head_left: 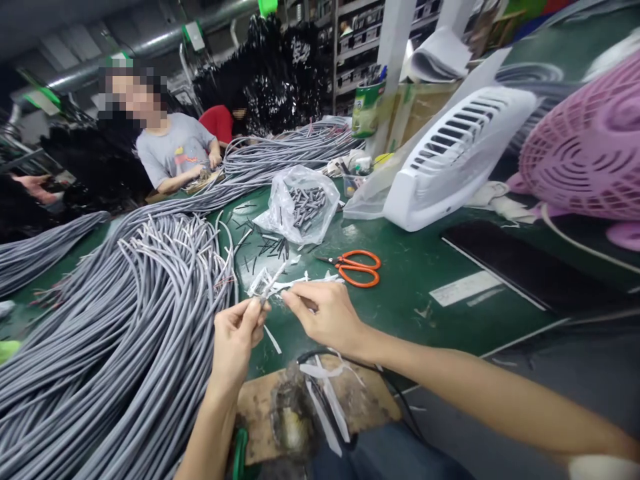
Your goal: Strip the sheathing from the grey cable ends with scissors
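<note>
Grey cables (145, 340) beside hands (236, 337), orange-handled scissors (343, 262), plastic bag (281, 193) beyond

A single camera rides on the worker's head, facing forward and down across a green table (400, 303). It sits close above the left hand (239, 333) and right hand (327, 317), which show just below the middle, the forearms (475, 383) reaching in from the bottom and lower right. The view is tilted, the white post (395, 40) leaning, and stretches to a person in grey (175, 150) well beyond.
</note>
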Demonstrator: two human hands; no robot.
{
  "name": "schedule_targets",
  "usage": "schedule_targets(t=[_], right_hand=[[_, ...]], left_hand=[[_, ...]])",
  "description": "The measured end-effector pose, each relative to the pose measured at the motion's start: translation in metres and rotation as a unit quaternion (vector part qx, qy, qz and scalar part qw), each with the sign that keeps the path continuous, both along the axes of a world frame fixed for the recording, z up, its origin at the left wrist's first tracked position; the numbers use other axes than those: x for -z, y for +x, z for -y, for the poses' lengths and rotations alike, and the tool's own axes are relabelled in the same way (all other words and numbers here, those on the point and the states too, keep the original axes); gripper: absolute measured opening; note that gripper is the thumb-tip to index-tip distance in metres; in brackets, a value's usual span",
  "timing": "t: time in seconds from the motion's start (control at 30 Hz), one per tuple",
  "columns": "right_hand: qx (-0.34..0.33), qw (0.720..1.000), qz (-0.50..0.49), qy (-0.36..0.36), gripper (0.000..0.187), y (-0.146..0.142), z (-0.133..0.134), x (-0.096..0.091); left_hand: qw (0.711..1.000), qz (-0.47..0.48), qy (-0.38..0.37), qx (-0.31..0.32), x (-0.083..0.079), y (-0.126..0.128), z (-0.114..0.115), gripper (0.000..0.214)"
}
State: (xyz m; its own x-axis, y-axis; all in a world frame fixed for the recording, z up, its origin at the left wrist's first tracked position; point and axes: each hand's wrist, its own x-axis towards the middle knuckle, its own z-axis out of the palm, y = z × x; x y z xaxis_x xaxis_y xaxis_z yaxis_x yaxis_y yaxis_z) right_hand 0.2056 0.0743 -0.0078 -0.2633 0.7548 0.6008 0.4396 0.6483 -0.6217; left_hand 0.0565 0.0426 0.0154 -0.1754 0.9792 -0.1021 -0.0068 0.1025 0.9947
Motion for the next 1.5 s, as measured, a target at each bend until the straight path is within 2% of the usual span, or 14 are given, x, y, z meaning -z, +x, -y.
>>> schedule_targets(t=[0.17,0.33,0.47,0.57,0.63,0.67,0.73,0.77,0.83,0.93,1.07,1.4,1.5], right_hand=[[-0.001,1.000,0.005,-0.010,0.038,-0.001,0.000,-0.001],[-0.036,0.999,-0.009,-0.014,0.036,-0.001,0.000,-0.002],[-0.050,0.998,-0.036,-0.010,0.035,-0.002,0.000,0.000],[-0.049,0.996,-0.045,0.057,0.035,-0.009,0.013,0.002],[-0.105,0.981,-0.058,0.153,0.038,-0.016,0.026,0.004],[-0.154,0.963,-0.065,0.213,0.041,-0.018,0.031,0.004],[-0.187,0.945,-0.090,0.252,0.042,-0.020,0.034,0.004],[-0.160,0.964,-0.076,0.200,0.039,-0.019,0.031,0.003],[-0.045,0.994,-0.056,0.087,0.035,-0.016,0.020,0.001],[0.028,1.000,-0.009,0.004,0.034,-0.010,0.002,-0.002],[0.004,0.999,0.002,-0.032,0.035,-0.010,-0.002,-0.004],[-0.067,0.989,-0.062,-0.116,0.037,-0.013,0.000,-0.001],[-0.056,0.993,-0.060,-0.090,0.039,-0.012,0.001,-0.002]], left_hand=[[1.000,-0.006,0.004,0.019,-0.004,0.004,0.003,0.042],[0.999,-0.028,0.003,0.024,-0.001,0.007,0.005,0.041],[0.997,-0.064,0.034,-0.007,0.004,0.010,0.006,0.036],[0.993,-0.089,0.060,-0.058,0.008,0.009,0.002,0.030],[0.988,-0.089,0.058,-0.110,0.009,0.006,-0.004,0.029],[0.987,-0.079,0.053,-0.133,0.009,0.004,-0.007,0.030],[0.987,-0.042,0.043,-0.150,0.008,0.001,-0.011,0.034],[0.989,-0.022,0.042,-0.137,0.007,0.000,-0.011,0.036],[0.994,0.007,0.043,-0.097,0.004,0.000,-0.008,0.038],[0.998,0.026,0.036,-0.050,-0.001,0.003,-0.002,0.039],[0.999,0.029,0.035,-0.024,-0.002,0.005,0.002,0.039],[0.998,-0.032,0.051,-0.015,0.001,0.009,0.003,0.037],[0.997,-0.057,0.056,-0.024,0.004,0.009,0.003,0.034]])
